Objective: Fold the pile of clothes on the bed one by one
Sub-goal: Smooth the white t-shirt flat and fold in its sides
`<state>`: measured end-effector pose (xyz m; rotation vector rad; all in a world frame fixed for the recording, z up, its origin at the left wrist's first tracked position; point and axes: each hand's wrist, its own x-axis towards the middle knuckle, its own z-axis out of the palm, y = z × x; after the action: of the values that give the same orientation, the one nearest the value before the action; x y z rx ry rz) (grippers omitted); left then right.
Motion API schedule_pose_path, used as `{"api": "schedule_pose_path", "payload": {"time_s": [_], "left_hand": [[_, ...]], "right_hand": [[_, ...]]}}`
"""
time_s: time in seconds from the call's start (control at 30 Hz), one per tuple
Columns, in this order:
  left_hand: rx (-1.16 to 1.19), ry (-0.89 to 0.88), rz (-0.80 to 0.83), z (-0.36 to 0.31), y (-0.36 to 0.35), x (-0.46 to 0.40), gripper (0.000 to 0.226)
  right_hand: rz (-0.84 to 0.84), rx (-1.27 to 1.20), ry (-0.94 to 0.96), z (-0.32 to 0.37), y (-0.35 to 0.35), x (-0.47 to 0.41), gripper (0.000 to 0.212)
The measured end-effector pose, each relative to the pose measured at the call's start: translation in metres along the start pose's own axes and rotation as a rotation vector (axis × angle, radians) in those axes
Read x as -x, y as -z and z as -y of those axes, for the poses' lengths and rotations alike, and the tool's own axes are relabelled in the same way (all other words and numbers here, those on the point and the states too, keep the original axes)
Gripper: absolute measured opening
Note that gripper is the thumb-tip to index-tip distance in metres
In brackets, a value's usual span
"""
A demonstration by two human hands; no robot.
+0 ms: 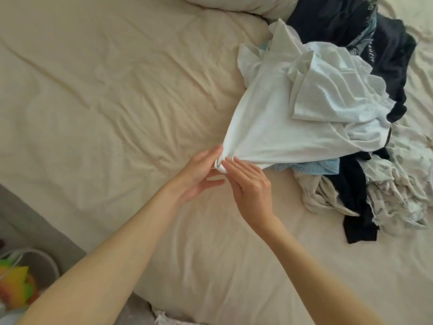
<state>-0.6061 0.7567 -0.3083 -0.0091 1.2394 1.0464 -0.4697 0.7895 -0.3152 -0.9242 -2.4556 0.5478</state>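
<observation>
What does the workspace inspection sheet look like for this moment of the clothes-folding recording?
Surface: cream bed sheet, wrinkled; a pillow at the top edge.
Job's things: white garment pulled out from the pile of clothes, its far part on the pile; dark, pale blue and patterned pieces heaped around it.
Clutter: nothing seen on the bed besides the clothes.
Hands: left hand and right hand both pinch the garment's bunched corner.
Cables: nothing seen.
Surroundings: grey floor at lower left with a round bin and a bright yellow-green object.
</observation>
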Motion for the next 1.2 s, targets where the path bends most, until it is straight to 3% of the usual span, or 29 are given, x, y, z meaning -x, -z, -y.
{"api": "schedule_pose_path", "payload": {"time_s": [0.07, 0.17, 0.27, 0.4, 0.5, 0.57, 0.63, 0.73, 0.83, 0.9, 1.0, 1.03, 1.1, 1.2], "left_hand": [[0.061, -0.087, -0.065, -0.005, -0.015, 0.004, 0.016], [-0.033, -0.218, -0.233, -0.006, -0.015, 0.014, 0.015], [-0.123, -0.298, -0.242, -0.011, -0.004, 0.037, 0.010], [-0.216, -0.335, -0.235, -0.018, 0.011, 0.060, 0.009], [-0.268, -0.303, -0.310, -0.011, 0.023, 0.063, 0.009], [-0.285, -0.283, -0.346, -0.004, 0.030, 0.062, 0.010], [-0.301, -0.283, -0.365, -0.001, 0.035, 0.060, 0.010], [-0.366, -0.298, -0.413, 0.002, 0.038, 0.058, 0.014], [-0.477, -0.359, -0.549, 0.004, 0.033, 0.058, 0.026], [-0.474, -0.421, -0.546, 0.003, 0.024, 0.058, 0.036], [-0.246, -0.310, -0.334, -0.001, 0.006, 0.055, 0.050], [-0.168, -0.231, -0.276, -0.001, 0.002, 0.053, 0.054], [-0.104, -0.143, -0.307, 0.001, 0.001, 0.046, 0.055], [-0.230, -0.166, -0.458, 0.012, 0.012, 0.042, 0.040]], "right_hand": [[0.007, -0.040, 0.025, 0.013, 0.004, 0.001, 0.019], [0.027, -0.084, 0.051, 0.024, 0.012, 0.000, 0.016], [0.023, -0.034, 0.052, 0.014, 0.030, -0.001, 0.023], [-0.057, 0.210, -0.227, -0.024, 0.057, -0.024, 0.044], [0.152, 0.442, -0.445, -0.072, 0.067, -0.052, 0.071], [0.287, 0.558, -0.492, -0.101, 0.067, -0.062, 0.065], [0.308, 0.607, -0.487, -0.117, 0.067, -0.068, 0.039], [0.165, 0.526, -0.499, -0.113, 0.064, -0.070, 0.030], [0.014, 0.284, -0.524, -0.069, 0.058, -0.064, 0.028], [-0.020, 0.095, -0.357, -0.021, 0.052, -0.052, 0.023], [0.124, -0.114, -0.103, 0.034, 0.039, -0.019, 0.018], [0.229, -0.181, -0.100, 0.043, 0.036, -0.009, 0.020], [0.380, -0.266, -0.152, 0.043, 0.035, 0.006, 0.025], [0.196, -0.152, -0.217, 0.014, 0.051, 0.012, 0.022]]}}
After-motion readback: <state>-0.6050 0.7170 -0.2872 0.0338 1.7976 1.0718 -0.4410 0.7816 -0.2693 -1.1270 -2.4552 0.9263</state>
